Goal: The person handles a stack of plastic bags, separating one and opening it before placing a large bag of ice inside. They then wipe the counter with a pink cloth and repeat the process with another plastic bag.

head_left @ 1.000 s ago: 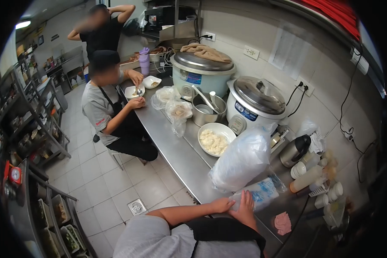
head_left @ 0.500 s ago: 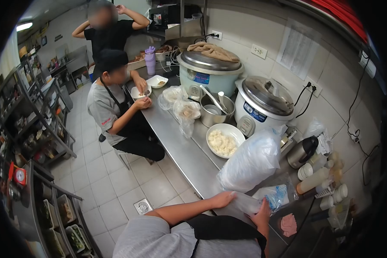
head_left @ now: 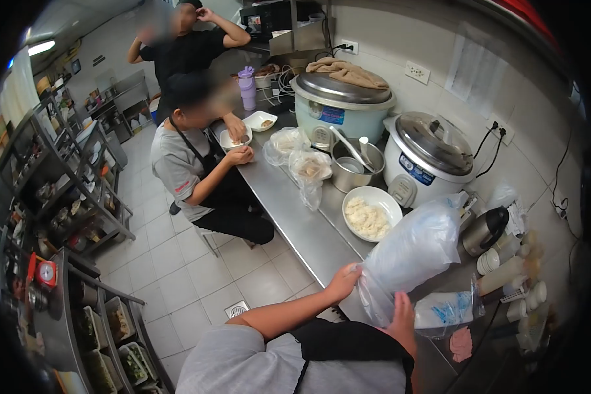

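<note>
My left hand (head_left: 343,282) is closed on the edge of a thin clear plastic bag (head_left: 374,303), just above the front edge of the steel table. On the other side of this bag, my right hand (head_left: 402,320) has its fingers stretched out beside the plastic; the touch is hard to make out. Right behind both hands lies a large bulging bundle of clear plastic (head_left: 410,244). To the right of my right hand is a flat packet with blue print (head_left: 443,308). A white bowl of rice (head_left: 369,217) stands beyond the bundle.
Two rice cookers (head_left: 341,98) (head_left: 427,154) line the wall, near a steel pot (head_left: 354,167) with utensils. Tied bags (head_left: 308,164) lie closer. A seated co-worker (head_left: 190,157) handles a small bowl (head_left: 233,140); another person (head_left: 187,52) stands behind. A pink cloth (head_left: 461,344) lies at right.
The view has shifted, so the scene sits further right. My left hand has come up beside the large bundle with the bag. My right hand's fingers have straightened from their earlier grip on the plastic.
</note>
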### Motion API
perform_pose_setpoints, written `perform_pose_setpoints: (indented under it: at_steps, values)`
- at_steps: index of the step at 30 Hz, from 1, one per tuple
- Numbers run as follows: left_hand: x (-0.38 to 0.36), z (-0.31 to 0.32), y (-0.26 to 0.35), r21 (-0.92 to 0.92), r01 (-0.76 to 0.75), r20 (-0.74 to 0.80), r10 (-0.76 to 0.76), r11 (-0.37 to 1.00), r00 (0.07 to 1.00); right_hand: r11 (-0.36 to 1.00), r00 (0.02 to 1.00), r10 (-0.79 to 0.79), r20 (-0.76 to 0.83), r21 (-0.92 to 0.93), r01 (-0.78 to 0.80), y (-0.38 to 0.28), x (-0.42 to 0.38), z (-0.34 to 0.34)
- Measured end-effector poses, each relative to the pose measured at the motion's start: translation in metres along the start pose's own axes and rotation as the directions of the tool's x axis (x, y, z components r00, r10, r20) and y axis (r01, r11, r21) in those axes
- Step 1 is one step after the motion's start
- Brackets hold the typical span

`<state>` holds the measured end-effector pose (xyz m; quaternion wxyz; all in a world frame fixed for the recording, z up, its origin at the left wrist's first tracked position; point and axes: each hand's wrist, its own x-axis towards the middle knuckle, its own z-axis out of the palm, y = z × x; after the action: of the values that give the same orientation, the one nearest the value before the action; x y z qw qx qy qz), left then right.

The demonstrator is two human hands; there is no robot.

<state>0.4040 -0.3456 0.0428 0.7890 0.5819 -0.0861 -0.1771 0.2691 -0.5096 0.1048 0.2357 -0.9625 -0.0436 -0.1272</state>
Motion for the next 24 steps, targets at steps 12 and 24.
perform_pose_setpoints:
  at_steps: [12,24]
  values:
    - [0.002,-0.064,0.04,0.273,-0.104,0.148,0.065,0.956,0.987,0.827,0.984,0.18,-0.01,0.543,-0.145,0.013,0.042,0.045]
    - [-0.025,-0.156,0.073,0.535,-0.056,-0.018,0.078,0.843,0.997,0.476,0.932,0.357,0.053,0.848,-0.231,-0.015,0.087,0.016]
